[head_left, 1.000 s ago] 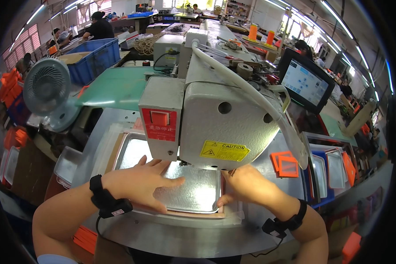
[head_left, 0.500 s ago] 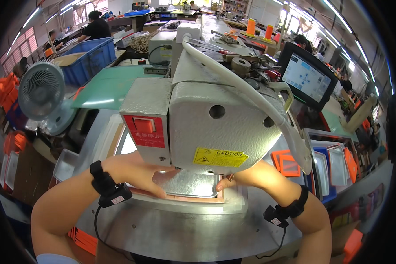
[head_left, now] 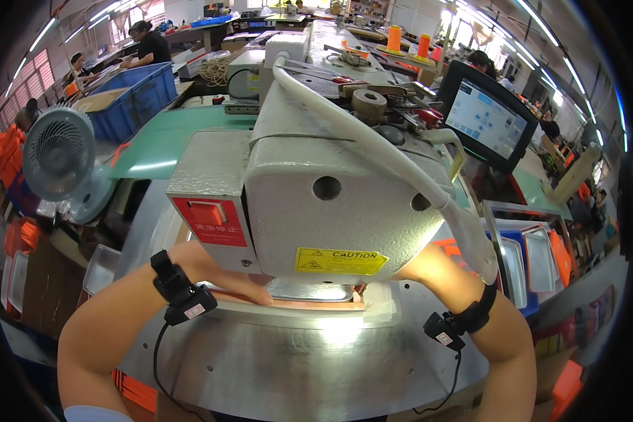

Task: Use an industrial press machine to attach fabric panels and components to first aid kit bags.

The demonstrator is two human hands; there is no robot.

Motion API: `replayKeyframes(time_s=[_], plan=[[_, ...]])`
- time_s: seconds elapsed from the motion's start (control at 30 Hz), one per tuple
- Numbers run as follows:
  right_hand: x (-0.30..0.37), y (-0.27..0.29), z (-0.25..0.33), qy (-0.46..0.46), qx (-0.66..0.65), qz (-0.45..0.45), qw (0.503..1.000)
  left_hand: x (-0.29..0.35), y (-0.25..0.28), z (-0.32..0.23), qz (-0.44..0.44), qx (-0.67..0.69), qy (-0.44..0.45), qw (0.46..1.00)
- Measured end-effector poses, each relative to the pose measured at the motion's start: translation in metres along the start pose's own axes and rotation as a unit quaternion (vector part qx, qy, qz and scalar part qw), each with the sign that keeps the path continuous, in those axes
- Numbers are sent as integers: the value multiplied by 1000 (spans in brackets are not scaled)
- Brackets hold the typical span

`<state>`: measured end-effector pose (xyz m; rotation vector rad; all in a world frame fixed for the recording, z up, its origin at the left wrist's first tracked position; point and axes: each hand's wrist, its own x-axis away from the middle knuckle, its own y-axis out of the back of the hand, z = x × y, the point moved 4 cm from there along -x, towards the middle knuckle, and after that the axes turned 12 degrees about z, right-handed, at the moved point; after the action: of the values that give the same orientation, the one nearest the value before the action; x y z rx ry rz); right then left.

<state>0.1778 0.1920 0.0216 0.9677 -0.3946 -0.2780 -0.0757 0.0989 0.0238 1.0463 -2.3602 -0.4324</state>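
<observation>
Shiny tray [head_left: 313, 290]: lying flat under the grey machine head [head_left: 373, 218], just inside the near strip of a brown frame [head_left: 316, 305]. From my end I only get its near edge and rounded near right corner.
Tray feel: looks like thin metal, so my guess is light and stiff, a bit slick on the smooth face. Not fragile, though I'd expect a thin rim to bend if pinched hard.
Tray grip: I'd take the rim at the near right corner and the near left side, palms low, rather than pressing the slippery middle.
Left hand [head_left: 225, 274]: thumb stretched out along the near side by the brown strip. The other fingers are tucked out of sight, so no clue if they're gripping or just resting.
Right hand [head_left: 420, 269]: mostly behind the machine head, fingers hidden. Can't tell if it's holding anything, sorry.
What changed: a second ago I could see the left fingers spread over the tray and the right thumb at its near right corner. Now the machine head blocks both, and the orange squares [head_left: 446, 245] on the right are mostly covered too. Probably the viewpoint shifting.
</observation>
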Motion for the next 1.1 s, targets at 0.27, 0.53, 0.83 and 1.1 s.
replayKeyframes(time_s=[0.27, 0.53, 0.83, 1.1], plan=[[20, 6, -7, 41, 90, -29, 995, -17, -10, 10, -23, -40, 12, 999], [33, 8, -16, 84, 135, -55, 986, -16, -19, -22, -23, 59, 76, 995], [28, 3, -19, -45, 89, 6, 995, -24, -20, -1, -23, -68, 28, 997], [19, 1, -35, -80, 132, 83, 985, -30, -22, -4, 107, -73, 152, 980]])
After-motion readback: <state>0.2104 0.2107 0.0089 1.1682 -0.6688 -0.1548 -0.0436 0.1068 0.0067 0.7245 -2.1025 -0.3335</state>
